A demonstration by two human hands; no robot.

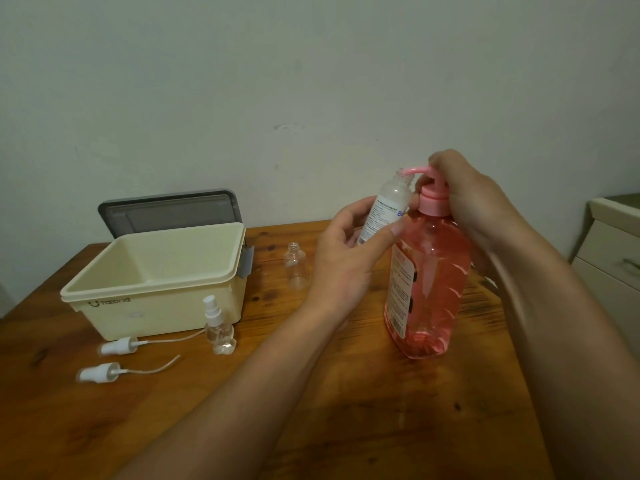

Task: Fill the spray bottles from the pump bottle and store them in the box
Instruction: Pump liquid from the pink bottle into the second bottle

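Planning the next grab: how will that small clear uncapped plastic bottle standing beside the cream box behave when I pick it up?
The small clear uncapped plastic bottle looks empty, so it is probably very light. Its thin walls may flex under a firm squeeze. Tall and narrow, standing alone on the wooden table, it would likely tip from a sideways nudge and then roll.

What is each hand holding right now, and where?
Left hand: labelled spray bottle, gripped around its lower body. Right hand: on the pump bottle pump head.
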